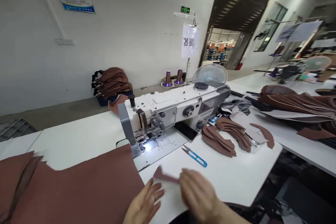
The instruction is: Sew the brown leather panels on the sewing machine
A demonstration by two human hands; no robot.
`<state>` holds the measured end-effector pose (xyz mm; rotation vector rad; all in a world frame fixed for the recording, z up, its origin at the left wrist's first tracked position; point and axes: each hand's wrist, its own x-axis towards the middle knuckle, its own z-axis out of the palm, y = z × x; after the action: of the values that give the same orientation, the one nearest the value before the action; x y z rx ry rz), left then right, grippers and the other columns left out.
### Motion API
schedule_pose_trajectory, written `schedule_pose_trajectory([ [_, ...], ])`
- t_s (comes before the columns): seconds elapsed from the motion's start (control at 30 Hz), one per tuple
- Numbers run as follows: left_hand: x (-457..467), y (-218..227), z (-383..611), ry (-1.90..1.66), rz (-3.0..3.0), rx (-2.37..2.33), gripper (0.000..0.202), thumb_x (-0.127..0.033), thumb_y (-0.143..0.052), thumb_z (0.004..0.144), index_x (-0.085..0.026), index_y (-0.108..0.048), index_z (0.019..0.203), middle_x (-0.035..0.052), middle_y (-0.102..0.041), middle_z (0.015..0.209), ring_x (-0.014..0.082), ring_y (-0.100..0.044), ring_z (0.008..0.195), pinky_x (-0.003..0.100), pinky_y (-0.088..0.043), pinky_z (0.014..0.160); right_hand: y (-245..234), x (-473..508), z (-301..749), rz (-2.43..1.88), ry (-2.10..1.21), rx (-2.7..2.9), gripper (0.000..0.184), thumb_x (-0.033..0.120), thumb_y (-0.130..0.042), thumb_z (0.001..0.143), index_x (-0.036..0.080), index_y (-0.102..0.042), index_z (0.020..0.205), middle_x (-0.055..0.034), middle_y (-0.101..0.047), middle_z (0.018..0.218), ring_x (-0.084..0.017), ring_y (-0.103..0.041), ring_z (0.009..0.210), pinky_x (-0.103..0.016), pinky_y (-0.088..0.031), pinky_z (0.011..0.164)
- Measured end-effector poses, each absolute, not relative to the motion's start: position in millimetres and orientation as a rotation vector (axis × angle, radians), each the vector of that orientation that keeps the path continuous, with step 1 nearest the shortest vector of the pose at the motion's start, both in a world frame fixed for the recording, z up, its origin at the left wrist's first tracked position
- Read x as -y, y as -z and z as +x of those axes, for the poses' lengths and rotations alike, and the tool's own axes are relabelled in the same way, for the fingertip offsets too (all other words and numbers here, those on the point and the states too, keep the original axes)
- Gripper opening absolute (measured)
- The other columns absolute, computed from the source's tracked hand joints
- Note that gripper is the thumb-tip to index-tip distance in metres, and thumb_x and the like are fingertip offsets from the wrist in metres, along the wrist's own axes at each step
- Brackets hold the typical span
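In the head view, my right hand (196, 192) is closed on one end of a narrow brown strip of leather-like material (166, 177). The strip's far end points left, above my left hand (145, 203). That hand is open, its fingers apart, next to the edge of a large brown panel (86, 185) spread over the table's left part. Beyond my hands lies a pair of blue thread snips (196, 157). A white sewing machine (170, 108) stands behind them, its lamp lit at the needle. My right hand is slightly blurred.
Stacks of curved brown pieces (217, 141) lie right of the machine, near a dark phone-like slab (186, 131). Two thread cones (179, 77) and a fan (210, 73) stand behind. A brown heap (112, 82) fills a crate by the wall. More brown panels (299, 103) cover the right-hand table.
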<state>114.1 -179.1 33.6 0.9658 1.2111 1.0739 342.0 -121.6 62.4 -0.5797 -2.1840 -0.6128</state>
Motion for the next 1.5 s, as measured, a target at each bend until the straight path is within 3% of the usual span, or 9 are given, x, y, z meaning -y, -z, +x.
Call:
schedule_pose_trajectory([
  [0.17, 152.8, -56.2, 113.4, -1.170, 0.621, -1.265, 0.056, -0.063, -0.072, 0.060, -0.017, -0.068, 0.092, 0.0151, -0.070, 0.099, 0.0338, -0.065, 0.100, 0.044, -0.053, 0.092, -40.4, 136.2, 261.7, -0.231, 0.454, 2.376, 0.020, 0.014, -0.046, 0.090, 0.011, -0.063, 0.079, -0.0110, -0.065, 0.073, -0.023, -0.062, 0.078, -0.035, -0.052, 0.073],
  [0.27, 139.8, -66.8, 59.2, -1.230, 1.059, -1.607, 0.048, -0.059, -0.056, 0.074, -0.020, -0.065, 0.101, 0.0103, -0.070, 0.102, 0.0305, -0.064, 0.102, 0.046, -0.051, 0.094, -40.5, 121.6, 259.1, -0.308, 0.296, 2.573, 0.020, 0.023, -0.046, 0.094, 0.010, -0.061, 0.091, -0.0121, -0.065, 0.083, -0.022, -0.060, 0.082, -0.037, -0.051, 0.077],
  [0.4, 102.1, -61.9, -14.1, -1.160, 1.999, -2.001, 0.039, -0.025, -0.036, 0.085, -0.021, -0.063, 0.113, 0.0096, -0.059, 0.125, 0.0271, -0.049, 0.122, 0.047, -0.038, 0.107, -47.6, 95.1, 265.8, -0.250, 0.476, 2.771, 0.023, 0.018, -0.045, 0.093, 0.007, -0.058, 0.109, -0.0189, -0.064, 0.104, -0.027, -0.059, 0.094, -0.042, -0.047, 0.080],
  [0.63, 48.0, -6.1, -18.3, -0.349, 2.500, -2.181, 0.044, -0.006, -0.035, 0.085, -0.018, -0.063, 0.117, 0.0100, -0.062, 0.102, 0.0233, -0.056, 0.095, 0.038, -0.048, 0.085, -38.2, 31.9, 217.8, 0.410, 0.570, 2.710, 0.027, 0.020, -0.038, 0.096, 0.008, -0.061, 0.103, -0.0172, -0.063, 0.104, -0.021, -0.060, 0.086, -0.035, -0.044, 0.071],
  [0.8, 45.7, 6.3, -18.4, -0.314, 2.466, -2.163, 0.046, -0.007, -0.036, 0.085, -0.019, -0.059, 0.124, 0.0100, -0.063, 0.104, 0.0244, -0.056, 0.099, 0.037, -0.048, 0.084, -18.7, 4.3, 172.6, 0.191, 0.473, 2.689, 0.024, 0.019, -0.041, 0.095, 0.007, -0.060, 0.103, -0.0138, -0.063, 0.092, -0.021, -0.059, 0.080, -0.033, -0.047, 0.071],
  [0.9, 47.8, 2.3, -19.0, -0.302, 2.420, -2.143, 0.045, -0.009, -0.038, 0.086, -0.020, -0.058, 0.125, 0.0102, -0.062, 0.103, 0.0249, -0.056, 0.099, 0.038, -0.048, 0.084, -8.4, 4.2, 164.6, 0.007, 0.323, 2.684, 0.021, 0.018, -0.044, 0.094, 0.007, -0.060, 0.103, -0.0154, -0.063, 0.100, -0.023, -0.059, 0.096, -0.035, -0.047, 0.089],
  [1.07, 56.3, -0.9, 9.6, -0.312, 2.450, -2.063, 0.041, -0.009, -0.039, 0.085, -0.016, -0.061, 0.118, 0.0113, -0.061, 0.104, 0.0248, -0.055, 0.098, 0.038, -0.048, 0.086, -2.1, 15.8, 199.9, -0.057, -0.021, 2.701, 0.029, 0.023, -0.044, 0.096, 0.006, -0.058, 0.115, -0.0164, -0.057, 0.123, -0.025, -0.043, 0.127, -0.037, -0.030, 0.114],
  [1.23, 64.4, 1.7, 45.7, -0.227, 2.477, -2.077, 0.040, -0.007, -0.042, 0.083, -0.015, -0.060, 0.117, 0.0100, -0.060, 0.098, 0.0248, -0.054, 0.094, 0.039, -0.048, 0.083, -3.4, 23.5, 235.3, -0.059, -0.057, 2.724, 0.027, 0.019, -0.042, 0.097, 0.006, -0.059, 0.114, -0.0159, -0.054, 0.129, -0.023, -0.038, 0.133, -0.036, -0.030, 0.115],
  [1.5, 59.8, 2.4, 55.7, -0.309, 2.586, -2.125, 0.039, -0.007, -0.048, 0.085, -0.018, -0.057, 0.121, 0.0056, -0.055, 0.089, 0.0211, -0.051, 0.086, 0.035, -0.048, 0.077, -5.8, 15.4, 241.1, -0.085, 0.007, 2.654, 0.019, 0.019, -0.046, 0.097, 0.009, -0.059, 0.106, -0.0162, -0.061, 0.116, -0.020, -0.051, 0.120, -0.034, -0.046, 0.102],
])
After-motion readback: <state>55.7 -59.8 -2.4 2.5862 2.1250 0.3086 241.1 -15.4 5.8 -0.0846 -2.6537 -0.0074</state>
